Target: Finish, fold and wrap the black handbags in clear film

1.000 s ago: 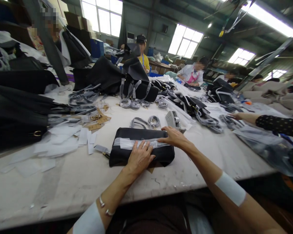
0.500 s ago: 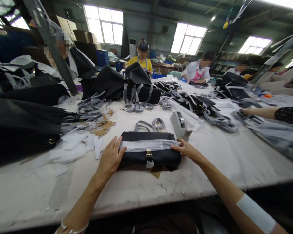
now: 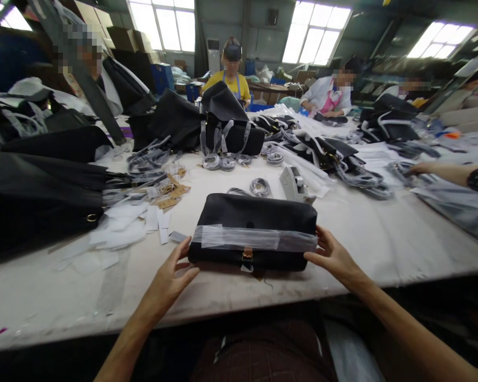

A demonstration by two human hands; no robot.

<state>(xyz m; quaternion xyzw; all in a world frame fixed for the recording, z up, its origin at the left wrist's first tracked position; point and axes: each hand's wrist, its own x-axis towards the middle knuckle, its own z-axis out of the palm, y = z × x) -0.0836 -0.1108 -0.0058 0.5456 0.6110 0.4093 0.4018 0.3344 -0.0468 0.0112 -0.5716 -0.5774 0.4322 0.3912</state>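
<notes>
A black handbag [image 3: 258, 212] lies on the table before me, its flap towards me. A band of clear plastic wrap [image 3: 239, 237] runs across its front, above a gold clasp [image 3: 247, 255] with a brown tab. My left hand [image 3: 169, 278] is at the bag's lower left corner, thumb and fingers apart, fingertips by the edge. At the right end, my right hand [image 3: 334, 257] has its thumb on the front and its fingers round the side edge. Behind the bag are a coiled wrapped strap [image 3: 259, 187] and a grey tape dispenser [image 3: 295, 184].
White paper slips [image 3: 123, 225] and brown tags [image 3: 173, 196] lie to the left, beside a large black bag [image 3: 35, 196]. More black bags [image 3: 231, 135] with wrapped straps stand at the back. A co-worker's arm [image 3: 442, 168] reaches in from the right; several people work beyond.
The handbag has tipped so that more of its flap shows, and its clasp sits lower. My left hand has loosened and slid down to the corner; my right hand is still at the right end.
</notes>
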